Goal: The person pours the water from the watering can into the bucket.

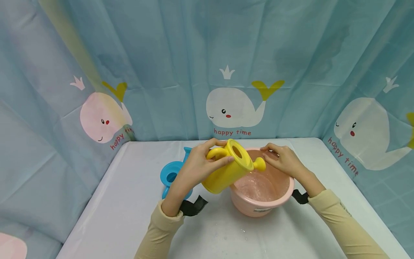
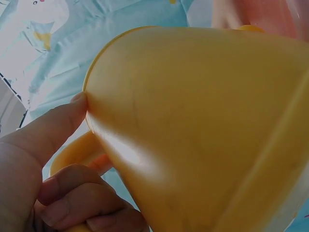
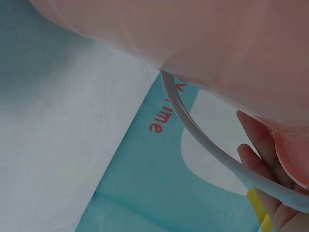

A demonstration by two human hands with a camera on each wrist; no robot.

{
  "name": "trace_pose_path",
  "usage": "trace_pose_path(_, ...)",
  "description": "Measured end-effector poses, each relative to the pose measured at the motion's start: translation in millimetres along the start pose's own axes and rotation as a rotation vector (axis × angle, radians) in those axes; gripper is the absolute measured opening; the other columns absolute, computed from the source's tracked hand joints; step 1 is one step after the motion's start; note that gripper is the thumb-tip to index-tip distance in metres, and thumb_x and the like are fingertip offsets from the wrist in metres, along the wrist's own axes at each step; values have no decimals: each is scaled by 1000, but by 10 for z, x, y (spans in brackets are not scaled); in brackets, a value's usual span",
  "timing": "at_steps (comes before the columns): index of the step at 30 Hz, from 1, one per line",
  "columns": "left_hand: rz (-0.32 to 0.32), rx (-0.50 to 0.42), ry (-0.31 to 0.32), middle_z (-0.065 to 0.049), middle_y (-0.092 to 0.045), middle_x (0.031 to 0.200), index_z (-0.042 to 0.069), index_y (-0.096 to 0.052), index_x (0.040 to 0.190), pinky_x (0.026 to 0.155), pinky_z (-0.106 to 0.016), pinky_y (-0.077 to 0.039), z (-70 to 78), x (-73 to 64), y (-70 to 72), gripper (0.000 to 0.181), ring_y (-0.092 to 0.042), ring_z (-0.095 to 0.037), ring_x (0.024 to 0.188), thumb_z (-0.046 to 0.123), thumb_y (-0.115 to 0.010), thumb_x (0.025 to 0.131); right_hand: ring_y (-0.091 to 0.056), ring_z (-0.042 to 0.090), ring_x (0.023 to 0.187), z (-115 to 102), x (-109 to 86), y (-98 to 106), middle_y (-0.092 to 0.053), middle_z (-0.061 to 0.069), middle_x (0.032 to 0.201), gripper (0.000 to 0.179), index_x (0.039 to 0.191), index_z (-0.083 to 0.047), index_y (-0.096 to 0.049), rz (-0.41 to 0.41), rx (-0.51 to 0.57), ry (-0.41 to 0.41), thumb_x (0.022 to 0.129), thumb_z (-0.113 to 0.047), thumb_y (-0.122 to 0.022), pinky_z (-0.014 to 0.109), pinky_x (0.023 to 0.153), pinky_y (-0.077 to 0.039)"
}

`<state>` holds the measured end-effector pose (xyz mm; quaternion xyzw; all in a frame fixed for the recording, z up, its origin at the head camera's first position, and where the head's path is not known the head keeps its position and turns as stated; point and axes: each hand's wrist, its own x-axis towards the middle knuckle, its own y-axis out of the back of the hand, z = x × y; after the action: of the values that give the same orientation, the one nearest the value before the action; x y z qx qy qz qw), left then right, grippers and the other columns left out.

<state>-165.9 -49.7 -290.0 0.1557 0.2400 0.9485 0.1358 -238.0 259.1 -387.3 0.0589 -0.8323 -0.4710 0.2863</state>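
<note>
A yellow watering can (image 1: 221, 178) is tilted to the right, its round spout over a pink bucket (image 1: 250, 207) with clear water (image 1: 257, 187) in it. My left hand (image 1: 195, 167) grips the can's handle, fingers curled through the loop and the thumb pressed on the top rim. The left wrist view is mostly filled by the can's side (image 2: 193, 121). On the bucket's far right rim, my right hand (image 1: 286, 160) pinches the edge. The right wrist view has the bucket's wall (image 3: 203, 38) above, with a pale curved bail handle (image 3: 207, 145) passing in front of the fingers (image 3: 258, 135).
Partly behind my left arm lies a blue plastic toy (image 1: 170, 167) with a round opening. Water drops (image 1: 243, 230) dot the white tabletop (image 1: 123, 216) in front of the bucket. Blue curtains with whale prints (image 1: 234, 108) enclose the table's back and sides.
</note>
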Motion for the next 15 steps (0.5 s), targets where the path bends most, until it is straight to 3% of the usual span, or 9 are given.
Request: trace_pose_path(15, -5, 15, -5, 5, -61, 94, 27, -59, 112, 64, -29, -51, 2, 4, 4, 41, -57, -16, 77, 46, -70, 78, -64, 14, 75, 39, 37, 55, -71, 2, 96, 18, 100, -14, -66, -41, -15, 108, 82, -19, -71, 35, 68, -53)
